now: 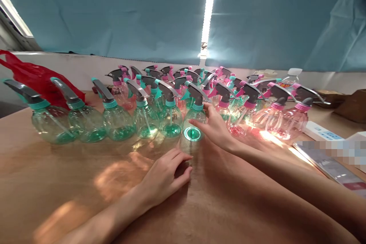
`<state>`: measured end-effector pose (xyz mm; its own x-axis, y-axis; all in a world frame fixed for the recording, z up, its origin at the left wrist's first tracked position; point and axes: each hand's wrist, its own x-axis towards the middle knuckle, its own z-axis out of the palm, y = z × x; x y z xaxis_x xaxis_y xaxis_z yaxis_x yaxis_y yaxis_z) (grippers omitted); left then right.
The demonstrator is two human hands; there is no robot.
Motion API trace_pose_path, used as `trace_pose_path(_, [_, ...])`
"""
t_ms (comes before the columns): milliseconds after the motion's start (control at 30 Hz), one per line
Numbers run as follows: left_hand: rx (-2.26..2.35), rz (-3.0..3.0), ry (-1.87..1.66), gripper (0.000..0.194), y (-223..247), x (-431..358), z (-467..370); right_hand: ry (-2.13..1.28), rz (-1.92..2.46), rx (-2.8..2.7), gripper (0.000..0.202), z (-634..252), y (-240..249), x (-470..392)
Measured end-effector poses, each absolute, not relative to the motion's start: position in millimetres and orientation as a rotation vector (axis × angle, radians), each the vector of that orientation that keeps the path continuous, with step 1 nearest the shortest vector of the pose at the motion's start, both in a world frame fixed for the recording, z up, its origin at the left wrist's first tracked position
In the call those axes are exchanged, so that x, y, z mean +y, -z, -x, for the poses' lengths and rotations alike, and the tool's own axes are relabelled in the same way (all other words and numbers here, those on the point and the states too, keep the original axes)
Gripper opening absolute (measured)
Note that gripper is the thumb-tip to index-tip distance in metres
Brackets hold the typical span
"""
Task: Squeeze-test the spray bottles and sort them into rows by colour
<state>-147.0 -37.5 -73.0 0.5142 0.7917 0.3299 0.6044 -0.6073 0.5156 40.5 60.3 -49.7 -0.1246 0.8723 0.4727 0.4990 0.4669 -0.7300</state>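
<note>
My right hand (213, 126) is closed round the right side of a clear green spray bottle (194, 124) with a teal collar and grey trigger head. The bottle tilts slightly, its round base showing toward me. Some of my right fingers are hidden behind it. My left hand (168, 173) rests on the table in front of the row, holding nothing, with thumb and fingers apart. Just left of the gripped bottle stands another green spray bottle (170, 118). To its right is a pink spray bottle (223, 103).
Several green and pink spray bottles stand in rows across the wooden table (71, 175). A red plastic bag (42, 78) lies at the far left. On the right are a phone-like flat device (328, 164) and a white power strip (324, 132). Behind hangs a blue-green sheet (128, 15).
</note>
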Motion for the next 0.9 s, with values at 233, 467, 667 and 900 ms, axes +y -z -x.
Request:
trace_pose_path(233, [1.164, -2.392, -0.724, 0.021, 70, -37, 147, -0.458, 1.208, -1.748, 0.066, -35, 51, 73])
trace_pose_path(467, [1.167, -2.384, -0.714, 0.021, 70, -37, 147, -0.447, 1.228, -1.753, 0.07, -33, 50, 71])
trace_pose_path(667, [1.172, -2.387, -0.721, 0.02, 71, -35, 148, -0.372, 1.09, -1.78, 0.063, -48, 42, 41])
trace_pose_path(900, [1.177, -2.41, -0.716, 0.019, 73, -33, 151, -0.248, 1.186, -1.673, 0.021, -103, 19, 18])
